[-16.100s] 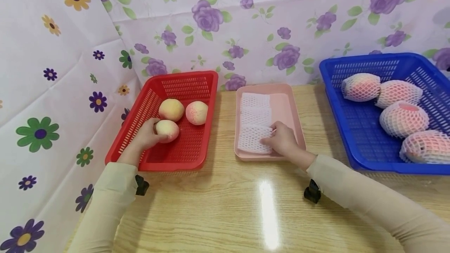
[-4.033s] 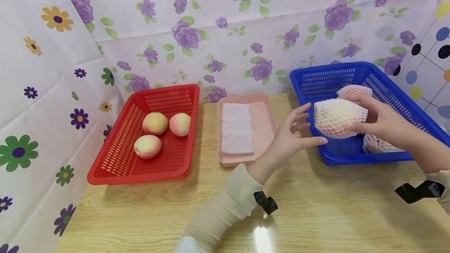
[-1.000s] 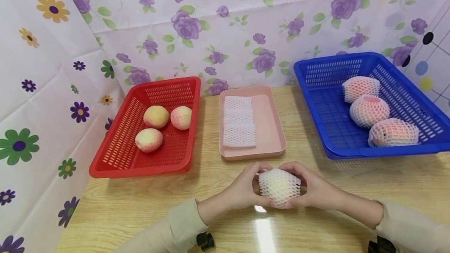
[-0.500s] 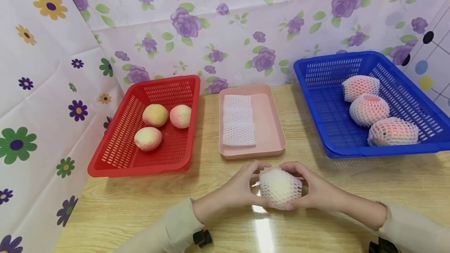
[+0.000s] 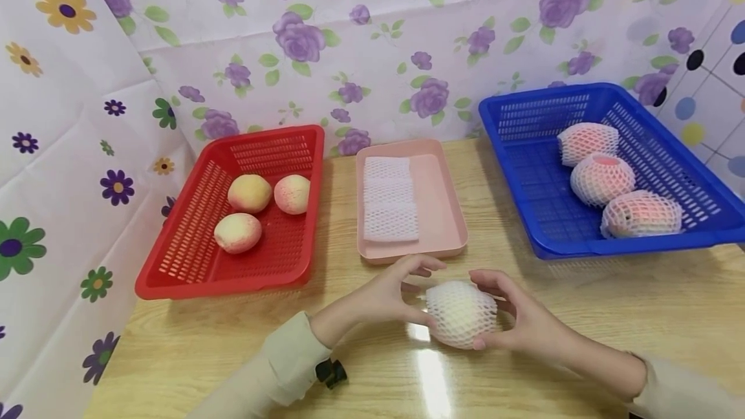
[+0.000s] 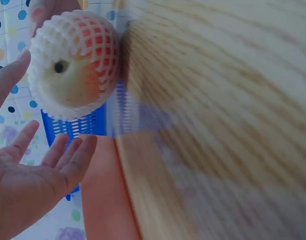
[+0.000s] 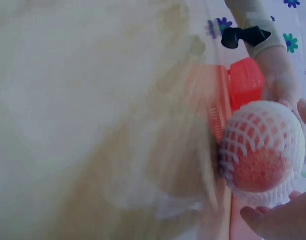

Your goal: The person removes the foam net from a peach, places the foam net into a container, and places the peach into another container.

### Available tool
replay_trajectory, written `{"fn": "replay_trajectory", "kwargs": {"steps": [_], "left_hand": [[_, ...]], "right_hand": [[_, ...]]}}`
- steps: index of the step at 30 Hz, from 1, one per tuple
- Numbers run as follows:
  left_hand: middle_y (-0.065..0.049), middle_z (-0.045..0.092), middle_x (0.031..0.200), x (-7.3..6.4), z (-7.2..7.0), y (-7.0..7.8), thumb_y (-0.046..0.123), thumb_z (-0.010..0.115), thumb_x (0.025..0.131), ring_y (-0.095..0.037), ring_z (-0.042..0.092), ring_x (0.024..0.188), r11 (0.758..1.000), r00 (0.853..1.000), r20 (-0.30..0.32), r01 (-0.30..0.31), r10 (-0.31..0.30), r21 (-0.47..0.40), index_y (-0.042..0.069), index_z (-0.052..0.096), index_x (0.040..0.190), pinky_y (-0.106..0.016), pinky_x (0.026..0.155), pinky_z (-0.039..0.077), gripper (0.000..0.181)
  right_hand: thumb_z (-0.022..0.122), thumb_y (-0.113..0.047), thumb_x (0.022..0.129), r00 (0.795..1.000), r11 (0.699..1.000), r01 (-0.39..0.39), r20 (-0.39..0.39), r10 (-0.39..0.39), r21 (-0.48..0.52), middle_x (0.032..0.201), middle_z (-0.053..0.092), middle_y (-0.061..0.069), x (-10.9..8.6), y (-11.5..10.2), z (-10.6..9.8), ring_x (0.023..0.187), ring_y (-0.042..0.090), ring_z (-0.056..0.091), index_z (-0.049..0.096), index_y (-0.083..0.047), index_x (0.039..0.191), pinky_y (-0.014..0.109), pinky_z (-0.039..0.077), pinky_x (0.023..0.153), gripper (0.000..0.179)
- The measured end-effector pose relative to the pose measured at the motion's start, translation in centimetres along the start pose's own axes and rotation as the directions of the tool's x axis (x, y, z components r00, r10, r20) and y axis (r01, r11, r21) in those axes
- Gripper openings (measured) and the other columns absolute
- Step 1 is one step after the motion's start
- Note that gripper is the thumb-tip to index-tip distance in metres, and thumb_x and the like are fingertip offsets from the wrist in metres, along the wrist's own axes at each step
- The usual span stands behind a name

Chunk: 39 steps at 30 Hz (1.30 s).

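On the wooden counter (image 5: 384, 383), the blue basket (image 5: 593, 249) stands at right with three wrapped peaches (image 5: 602, 181), and the red basket (image 5: 233, 288) at left with three bare peaches (image 5: 249, 193). Between them is the pink tray (image 5: 440, 212), holding foam nets (image 5: 391, 202). The right hand (image 5: 532, 327) has its grip curled round the netted peach (image 5: 460, 315), in front of the tray; the left hand (image 5: 384, 297) has its grip apart, only the thumb seeming to touch. If the right grip is too light, the peach could roll, because the left fingers do not support it. Too strong squeezing could slip or tear the net.
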<state>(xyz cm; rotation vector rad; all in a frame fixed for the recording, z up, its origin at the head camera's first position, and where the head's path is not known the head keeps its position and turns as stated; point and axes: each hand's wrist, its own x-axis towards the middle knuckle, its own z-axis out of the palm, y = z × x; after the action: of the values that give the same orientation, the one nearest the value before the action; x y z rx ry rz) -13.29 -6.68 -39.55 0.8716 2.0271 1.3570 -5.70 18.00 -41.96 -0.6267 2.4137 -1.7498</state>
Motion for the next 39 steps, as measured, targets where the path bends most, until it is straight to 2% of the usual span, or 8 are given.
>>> {"fn": "replay_trajectory", "kwargs": {"steps": [6, 11, 19, 26, 30, 34, 39], "left_hand": [[-0.006, 0.044, 0.137, 0.5, 0.2, -0.4, -0.001, 0.081, 0.071, -0.024, 0.047, 0.123, 0.998, 0.998, 0.06, 0.022, -0.019, -0.054, 0.007, 0.046, 0.134, -0.024, 0.102, 0.045, 0.072], [-0.011, 0.049, 0.133, 0.7, 0.6, -0.5, -0.005, 0.08, 0.07, -0.022, 0.051, 0.117, 0.996, 0.996, 0.088, 0.01, -0.002, -0.09, 0.004, 0.046, 0.132, -0.024, 0.1, 0.047, 0.07], [-0.009, 0.052, 0.13, 0.5, 0.9, -0.6, -0.004, 0.081, 0.068, -0.018, 0.053, 0.114, 0.998, 0.997, 0.076, 0.032, -0.029, -0.047, 0.004, 0.047, 0.131, -0.021, 0.097, 0.048, 0.072], [-0.008, 0.054, 0.13, 0.5, 1.4, -0.6, 0.001, 0.084, 0.067, -0.02, 0.053, 0.115, 0.999, 0.999, 0.048, -0.008, 0.006, 0.047, 0.004, 0.048, 0.131, -0.021, 0.101, 0.043, 0.074], [-0.007, 0.052, 0.128, 0.6, 1.9, -0.4, -0.004, 0.083, 0.066, -0.012, 0.053, 0.11, 0.999, 0.999, 0.036, 0.026, -0.024, -0.038, 0.004, 0.047, 0.132, -0.021, 0.099, 0.046, 0.076], [-0.008, 0.049, 0.127, 0.7, 2.2, -0.3, -0.013, 0.08, 0.065, -0.007, 0.051, 0.106, 0.983, 0.998, 0.044, 0.057, -0.05, -0.173, 0.003, 0.046, 0.132, -0.024, 0.095, 0.051, 0.077], [-0.008, 0.048, 0.128, 0.8, 2.3, -0.4, -0.013, 0.08, 0.065, -0.008, 0.052, 0.106, 0.975, 0.998, 0.038, 0.063, -0.056, -0.212, 0.006, 0.045, 0.133, -0.025, 0.092, 0.053, 0.078]], "right_hand": [[0.082, -0.007, 0.072, 0.999, 0.999, 0.023, -0.048, -0.022, 0.028, 0.133, 0.044, 0.031, -0.6, 0.3, 0.8, 0.117, -0.007, 0.044, 0.036, 0.005, 0.137, 0.01, 0.043, 0.094, 0.08], [0.08, -0.005, 0.073, 0.998, 0.998, 0.046, -0.043, -0.045, 0.031, 0.132, 0.045, 0.029, -0.8, 0.6, 1.1, 0.112, -0.007, 0.047, 0.037, 0.007, 0.137, 0.012, 0.047, 0.089, 0.078], [0.08, -0.01, 0.074, 1.0, 0.999, -0.001, -0.022, 0.002, 0.04, 0.133, 0.045, 0.028, -0.7, 1.0, 1.1, 0.109, -0.006, 0.05, 0.037, 0.005, 0.139, 0.013, 0.048, 0.088, 0.079], [0.083, -0.011, 0.07, 0.994, 0.989, -0.104, -0.02, 0.107, 0.105, 0.134, 0.046, 0.03, -0.4, 1.1, 0.9, 0.106, -0.004, 0.054, 0.041, 0.006, 0.137, 0.013, 0.05, 0.088, 0.081], [0.085, -0.009, 0.066, 0.984, 0.977, -0.163, -0.046, 0.17, 0.136, 0.132, 0.047, 0.032, -0.4, 1.1, 0.8, 0.1, 0.0, 0.058, 0.044, 0.009, 0.135, 0.017, 0.054, 0.083, 0.082], [0.085, -0.007, 0.065, 0.979, 0.973, -0.18, -0.066, 0.192, 0.147, 0.13, 0.049, 0.032, -0.4, 1.1, 0.8, 0.097, 0.002, 0.061, 0.046, 0.01, 0.133, 0.019, 0.056, 0.08, 0.08], [0.084, -0.005, 0.067, 0.969, 0.962, -0.209, -0.093, 0.227, 0.174, 0.128, 0.051, 0.032, -0.2, 1.0, 0.7, 0.095, 0.002, 0.061, 0.048, 0.011, 0.131, 0.017, 0.055, 0.08, 0.075]]}}
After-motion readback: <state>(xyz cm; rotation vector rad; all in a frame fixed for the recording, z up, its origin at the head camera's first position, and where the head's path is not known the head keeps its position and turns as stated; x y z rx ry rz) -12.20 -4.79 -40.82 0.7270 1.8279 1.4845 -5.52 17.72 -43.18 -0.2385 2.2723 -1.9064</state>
